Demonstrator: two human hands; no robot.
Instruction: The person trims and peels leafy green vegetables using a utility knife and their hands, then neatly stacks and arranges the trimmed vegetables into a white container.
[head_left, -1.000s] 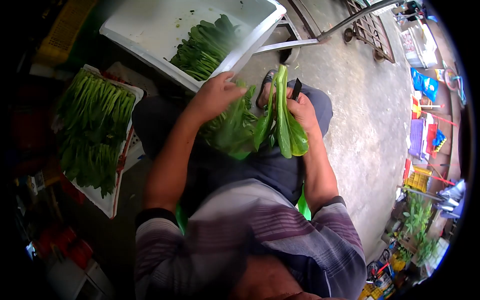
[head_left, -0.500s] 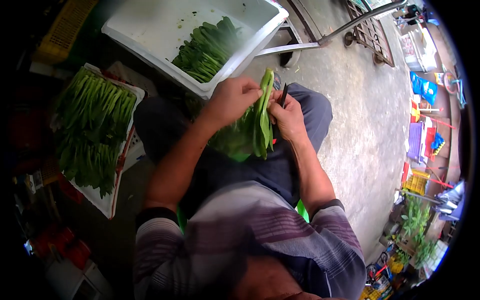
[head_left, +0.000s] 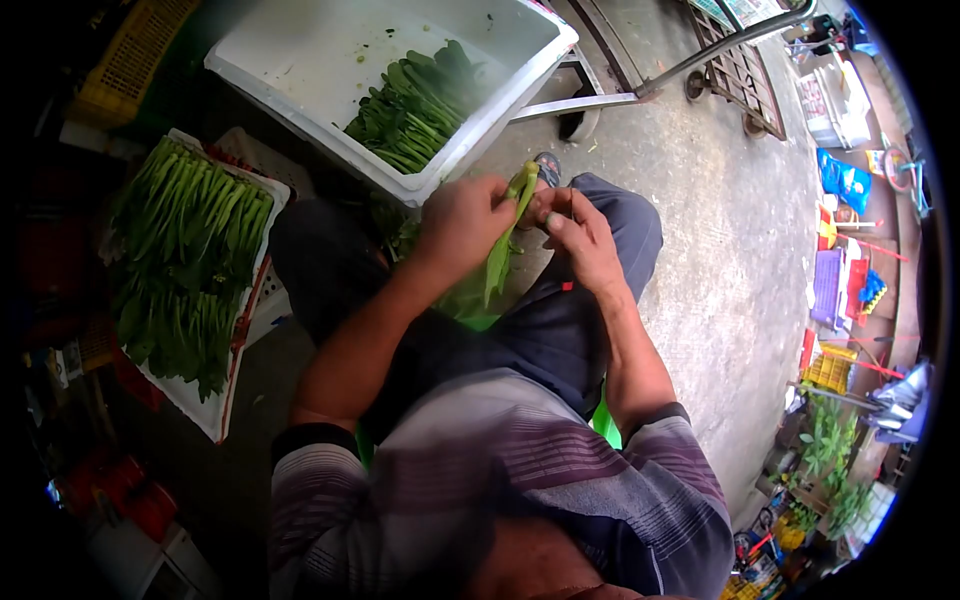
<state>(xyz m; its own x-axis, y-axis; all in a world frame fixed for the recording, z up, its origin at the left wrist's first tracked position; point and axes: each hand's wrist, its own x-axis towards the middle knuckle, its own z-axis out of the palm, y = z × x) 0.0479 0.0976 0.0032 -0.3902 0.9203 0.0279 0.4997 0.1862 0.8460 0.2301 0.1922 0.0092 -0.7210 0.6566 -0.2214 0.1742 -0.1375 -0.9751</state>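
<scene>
My left hand (head_left: 462,228) is closed on a stalk of leafy greens (head_left: 503,250), its pale cut end up and its leaf hanging down between my knees. Close beside the stalk, my right hand (head_left: 582,238) has its fingers bent around a small knife. Only a red bit of the knife (head_left: 567,286) shows below the palm; its dark blade is hidden now. Under my hands, between the thighs, lie more loose leaves (head_left: 462,300), partly blurred.
A white foam box (head_left: 310,125) ahead holds a bundle of greens (head_left: 415,108). On my left, a white tray (head_left: 213,415) carries rows of greens (head_left: 185,260). A metal-framed trolley (head_left: 745,80) stands ahead right on the concrete floor (head_left: 715,270). Crates and plants line the far right.
The greens between my hands have gone from a fuller, upright leafy stalk to a thinner, tilted one. Both hands have shifted slightly, and the knife blade has dropped from sight.
</scene>
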